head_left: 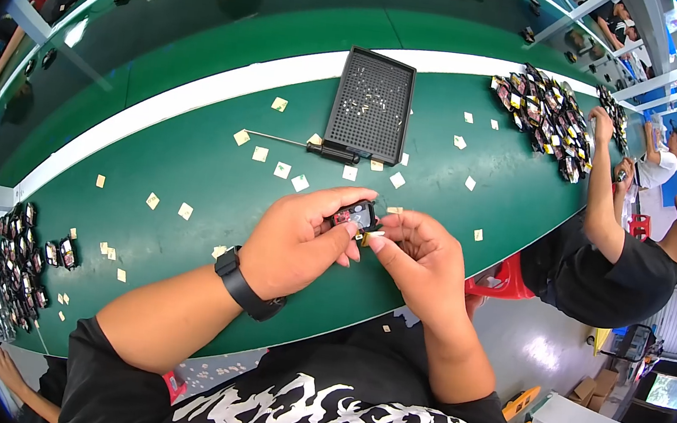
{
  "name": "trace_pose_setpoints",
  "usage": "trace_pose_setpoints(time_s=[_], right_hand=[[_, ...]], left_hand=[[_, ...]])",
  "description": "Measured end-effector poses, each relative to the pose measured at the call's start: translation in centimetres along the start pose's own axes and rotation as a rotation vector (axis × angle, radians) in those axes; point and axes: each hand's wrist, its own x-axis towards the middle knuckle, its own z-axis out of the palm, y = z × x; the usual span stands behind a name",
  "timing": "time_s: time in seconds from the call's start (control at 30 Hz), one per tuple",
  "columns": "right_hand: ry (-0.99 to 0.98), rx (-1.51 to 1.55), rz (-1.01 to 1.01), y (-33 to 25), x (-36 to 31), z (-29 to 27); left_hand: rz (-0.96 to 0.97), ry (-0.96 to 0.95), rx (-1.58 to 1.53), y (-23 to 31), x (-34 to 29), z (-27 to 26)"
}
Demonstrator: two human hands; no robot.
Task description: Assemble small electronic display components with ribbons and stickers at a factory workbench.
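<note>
My left hand (302, 237), with a black band on its wrist, grips a small black-cased device (357, 214) with reddish parts and a pale screen-like face. Thumb and fingers of my right hand (425, 259) are pinched at the device's right edge. A small yellowish-white piece (371, 237) shows at that thumb tip; its exact kind is too small to tell. Beyond my hands, a screwdriver (333, 152) with a black handle lies with its shaft pointing left. It rests just at the near edge of a black perforated tray (402, 127) holding small light-coloured bits.
Pale square paper pieces (260, 154) are scattered over the green table (221, 144). A heap of black devices (545, 122) sits at the right, and another pile (20, 259) at the far left. A co-worker (633, 262) sits to the right, arms over the table.
</note>
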Motion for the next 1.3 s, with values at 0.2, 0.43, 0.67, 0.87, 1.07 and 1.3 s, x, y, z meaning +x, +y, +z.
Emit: trace_pose_setpoints(time_s=[0.2,0.43,0.67,0.87,1.07,1.3], right_hand=[[-0.025,0.15,0.135,-1.1,0.1,-0.3],[-0.053,0.107,0.15,-2.1,0.2,0.2],[0.131,-0.29,-0.101,-2.1,0.0,1.3],[0.119,-0.43,-0.259,-2.4,0.3,1.6],[0.044,-0.344,-0.11,-2.0,0.6,0.8],[0.103,-0.144,-0.07,-2.0,1.7,0.8]], left_hand=[[0.077,0.08,-0.1,-0.2,0.1,0.0],[0.091,0.09,0.01,0.1,-0.1,0.3],[0.154,0.123,0.021,-0.6,0.1,0.4],[0.248,0.085,0.188,-0.8,0.1,0.4],[0.222,0.031,0.298,-0.8,-0.2,0.0],[0.162,-0.039,0.161,-0.3,0.0,-0.1]])
